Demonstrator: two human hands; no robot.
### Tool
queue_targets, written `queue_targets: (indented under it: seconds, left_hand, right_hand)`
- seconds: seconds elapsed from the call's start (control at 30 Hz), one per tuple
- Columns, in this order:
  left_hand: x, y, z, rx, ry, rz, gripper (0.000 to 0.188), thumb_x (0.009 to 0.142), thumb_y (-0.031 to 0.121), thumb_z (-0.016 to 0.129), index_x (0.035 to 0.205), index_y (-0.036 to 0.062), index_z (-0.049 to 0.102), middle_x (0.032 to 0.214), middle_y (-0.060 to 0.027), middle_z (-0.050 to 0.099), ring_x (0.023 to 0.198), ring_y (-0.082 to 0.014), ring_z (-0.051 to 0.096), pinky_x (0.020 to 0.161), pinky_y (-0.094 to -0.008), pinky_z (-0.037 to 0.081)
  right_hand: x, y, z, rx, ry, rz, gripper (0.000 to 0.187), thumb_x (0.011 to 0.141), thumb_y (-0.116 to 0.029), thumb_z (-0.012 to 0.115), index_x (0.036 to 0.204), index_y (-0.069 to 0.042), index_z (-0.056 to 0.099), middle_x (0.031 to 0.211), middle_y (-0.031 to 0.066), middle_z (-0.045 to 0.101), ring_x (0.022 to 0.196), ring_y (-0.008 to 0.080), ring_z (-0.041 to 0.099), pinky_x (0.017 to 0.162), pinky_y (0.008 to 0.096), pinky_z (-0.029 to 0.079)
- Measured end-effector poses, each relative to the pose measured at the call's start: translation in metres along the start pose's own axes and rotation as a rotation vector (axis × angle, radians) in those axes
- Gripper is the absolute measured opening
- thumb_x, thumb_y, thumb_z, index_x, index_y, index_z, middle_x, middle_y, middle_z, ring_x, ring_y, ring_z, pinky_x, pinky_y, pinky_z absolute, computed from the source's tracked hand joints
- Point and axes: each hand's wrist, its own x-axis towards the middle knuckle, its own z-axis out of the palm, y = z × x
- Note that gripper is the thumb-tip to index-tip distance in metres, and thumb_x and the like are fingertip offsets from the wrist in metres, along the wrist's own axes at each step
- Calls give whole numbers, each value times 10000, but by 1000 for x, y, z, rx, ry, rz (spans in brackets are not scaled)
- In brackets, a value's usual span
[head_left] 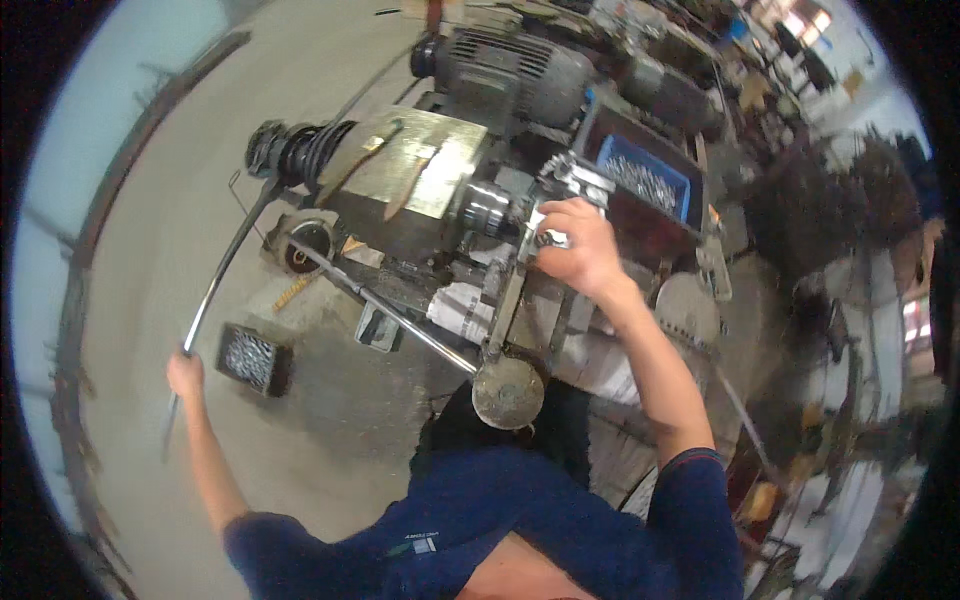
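My left hand (185, 376) is closed around the lower part of a long metal lever (215, 280), which runs up to the left end of a lathe-like machine. My right hand (580, 248) is at the machine's slide, just right of the round metal chuck (486, 208). Its fingers are curled in near a small shiny metal fitting (553, 238); what they pinch, if anything, is too small to make out. Behind those fingers sits a toothed metal block (578, 178). A second bar-shaped lever (400, 318) slants down to a round metal disc (508, 393) close to my body.
A blue tray (688, 200) of small metal parts stands beyond my right hand. On the floor at left is a box (252, 360) of similar pieces. Two worn hand tools (410, 185) lie on a yellowish metal plate (455, 140). A large motor (520, 75) stands behind.
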Motion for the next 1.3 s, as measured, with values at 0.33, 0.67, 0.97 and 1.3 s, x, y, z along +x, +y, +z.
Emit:
queue_targets:
  seconds: [0.33, 0.67, 0.97, 1.3]
  left_hand:
    - [-115, 137, -51, -505, 153, 487, 378, 772, 40, 563, 1148, -7, 550, 1106, -171, 582, 1034, -306, 561, 912, -385, 418]
    - [-163, 262, -30, -1120, -690, 45, 355, 900, 291, 533, 942, -58, 585, 863, -104, 625, 703, -157, 571, 671, -286, 465]
    - [-211, 343, -25, -1517, -315, -281, 330, 795, -3, 489, 1087, -29, 338, 761, -145, 562, 604, -235, 604, 569, -336, 531]
    - [-208, 340, -16, -1512, -272, -281, 279, 768, 9, 505, 1026, -46, 414, 741, -133, 563, 604, -220, 598, 572, -315, 528]
  right_hand:
    - [-373, 117, -166, -510, 128, 1025, 659, 587, -58, 588, 1240, -62, 507, 1213, 166, 547, 1192, 297, 457, 1003, 354, 351]
    - [-552, 139, -190, -915, -189, 1466, 499, 646, -275, 641, 1080, -32, 597, 912, 188, 623, 830, 378, 589, 738, 438, 470]
    - [-530, 10, -110, -584, 51, 1483, 345, 581, -204, 624, 861, -2, 631, 653, 171, 588, 563, 299, 560, 530, 403, 433]
    - [-593, -6, -71, -112, 12, 1755, 175, 646, -42, 542, 774, -3, 654, 591, 78, 542, 533, 200, 515, 502, 324, 403]
